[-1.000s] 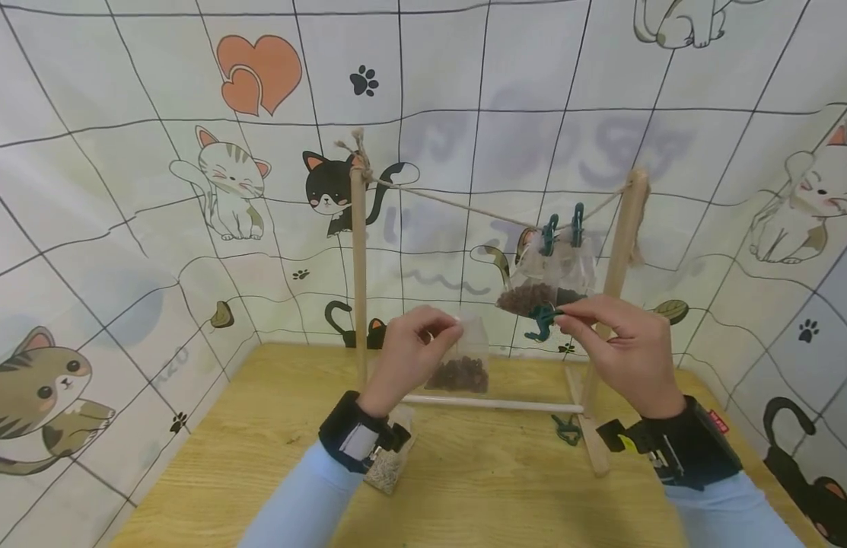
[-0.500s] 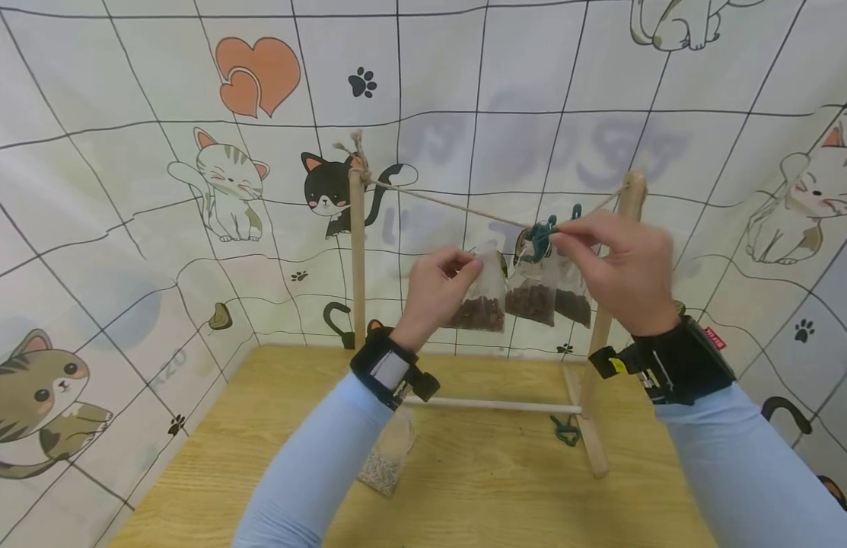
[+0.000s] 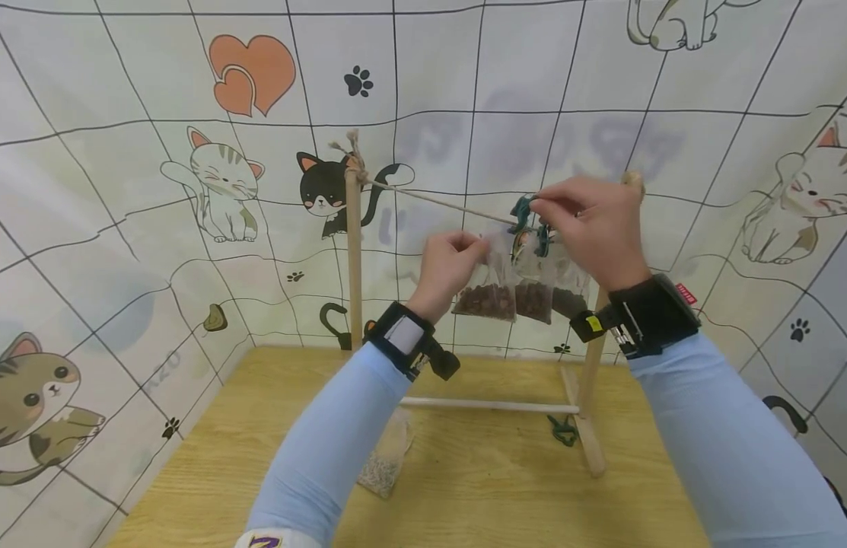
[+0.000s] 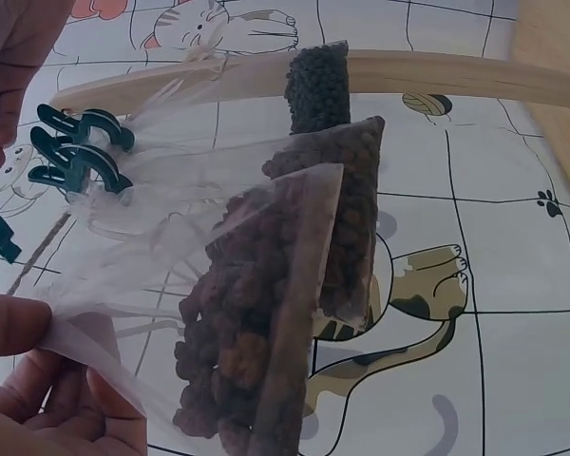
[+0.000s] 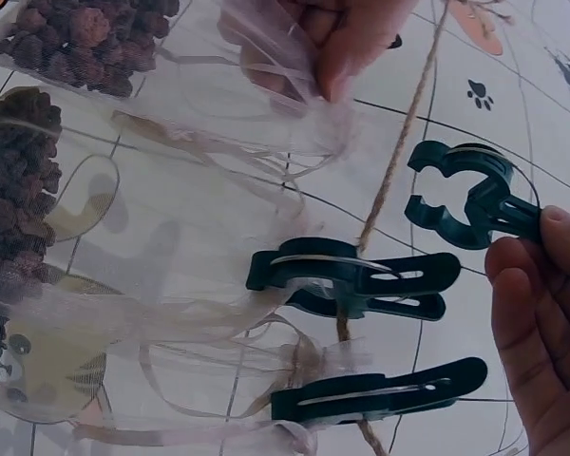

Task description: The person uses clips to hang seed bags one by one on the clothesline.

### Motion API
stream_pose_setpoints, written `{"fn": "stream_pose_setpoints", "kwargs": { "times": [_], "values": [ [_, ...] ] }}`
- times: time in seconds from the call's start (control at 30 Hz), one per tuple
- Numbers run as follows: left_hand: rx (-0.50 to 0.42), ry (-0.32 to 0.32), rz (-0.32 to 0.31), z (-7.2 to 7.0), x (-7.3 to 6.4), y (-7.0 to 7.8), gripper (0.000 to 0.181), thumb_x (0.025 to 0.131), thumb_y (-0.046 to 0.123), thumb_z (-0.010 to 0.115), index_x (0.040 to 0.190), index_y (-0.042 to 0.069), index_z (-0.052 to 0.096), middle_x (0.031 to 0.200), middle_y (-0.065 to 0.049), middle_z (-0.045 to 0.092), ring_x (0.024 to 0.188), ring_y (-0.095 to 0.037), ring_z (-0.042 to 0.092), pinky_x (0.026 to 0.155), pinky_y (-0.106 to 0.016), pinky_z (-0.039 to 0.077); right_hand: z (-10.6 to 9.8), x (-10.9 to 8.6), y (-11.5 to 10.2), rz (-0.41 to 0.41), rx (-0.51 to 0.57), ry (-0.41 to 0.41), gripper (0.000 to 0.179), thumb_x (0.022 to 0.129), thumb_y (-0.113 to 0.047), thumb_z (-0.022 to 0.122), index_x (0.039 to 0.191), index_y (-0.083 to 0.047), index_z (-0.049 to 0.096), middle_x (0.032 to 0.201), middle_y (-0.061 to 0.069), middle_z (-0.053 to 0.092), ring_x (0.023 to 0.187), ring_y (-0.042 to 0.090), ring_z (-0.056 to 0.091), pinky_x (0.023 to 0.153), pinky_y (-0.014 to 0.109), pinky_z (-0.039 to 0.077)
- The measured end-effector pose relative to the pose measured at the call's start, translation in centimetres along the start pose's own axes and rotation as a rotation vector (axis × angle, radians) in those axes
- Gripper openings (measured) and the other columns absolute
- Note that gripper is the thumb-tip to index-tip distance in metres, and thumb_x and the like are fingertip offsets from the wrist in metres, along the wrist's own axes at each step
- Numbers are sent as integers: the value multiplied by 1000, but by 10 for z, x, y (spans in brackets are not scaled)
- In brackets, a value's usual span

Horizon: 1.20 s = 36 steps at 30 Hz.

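My left hand point(image 3: 450, 270) pinches the top edge of a sheer bag of reddish-brown lumps point(image 3: 488, 301), held up just below the rope point(image 3: 437, 202). In my right hand point(image 3: 594, 228) is a dark green plastic clip point(image 5: 470, 195), pinched by its handles so that its mouth stands open beside the rope in the right wrist view. Two more green clips point(image 5: 351, 275) grip the rope and the tops of two hanging bags. One of those bags holds brown lumps point(image 4: 347, 218), the other dark small grains point(image 4: 318, 90).
The rope runs between two wooden posts point(image 3: 354, 259), joined low down by a pale rod point(image 3: 491, 404). On the wooden table point(image 3: 498, 487) lie a bag of pale grains point(image 3: 382, 464) and a green clip point(image 3: 563, 431). A cat-print cloth point(image 3: 423, 61) hangs behind.
Both hands have risen from near the table to the rope, carrying the bag and the clip. The left hand has also moved right, bringing its bag beside the hanging ones.
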<state>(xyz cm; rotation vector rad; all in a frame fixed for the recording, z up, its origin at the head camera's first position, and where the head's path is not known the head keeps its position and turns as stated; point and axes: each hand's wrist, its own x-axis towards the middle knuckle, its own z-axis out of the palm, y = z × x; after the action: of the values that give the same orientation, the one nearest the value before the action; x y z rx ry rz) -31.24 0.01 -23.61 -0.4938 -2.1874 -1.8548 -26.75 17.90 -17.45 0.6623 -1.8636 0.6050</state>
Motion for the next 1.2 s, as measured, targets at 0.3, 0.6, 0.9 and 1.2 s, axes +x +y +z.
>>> {"fn": "stream_pose_setpoints", "kwargs": {
  "times": [0.3,0.6,0.9,1.2],
  "values": [
    [-3,-27,-13,1,9,8,17,88,29,61,90,13,68,92,-4,68,85,-14,59,66,-27,43,5,9,-1,142,-164,-161,19,86,-30,64,91,-14,72,86,6,71,73,22,62,97,49,24],
    [-33,-79,60,-4,10,10,17,88,28,62,95,14,68,96,-3,66,87,-14,61,74,-27,48,10,15,-2,181,-71,-280,19,86,-21,64,95,-5,71,89,11,70,71,20,60,63,32,44],
    [-37,-96,26,-6,10,6,19,87,29,63,97,13,68,101,-8,67,90,-15,62,75,-28,45,6,17,-5,237,-41,-473,33,83,-31,67,106,-7,67,92,10,70,74,20,65,68,34,48],
    [66,-91,20,-8,7,-1,17,87,28,63,91,12,69,91,0,67,88,-17,62,69,-28,47,-1,19,-10,303,-43,-584,45,85,-39,63,115,-7,63,103,13,68,85,24,63,70,38,48]
  ]
}}
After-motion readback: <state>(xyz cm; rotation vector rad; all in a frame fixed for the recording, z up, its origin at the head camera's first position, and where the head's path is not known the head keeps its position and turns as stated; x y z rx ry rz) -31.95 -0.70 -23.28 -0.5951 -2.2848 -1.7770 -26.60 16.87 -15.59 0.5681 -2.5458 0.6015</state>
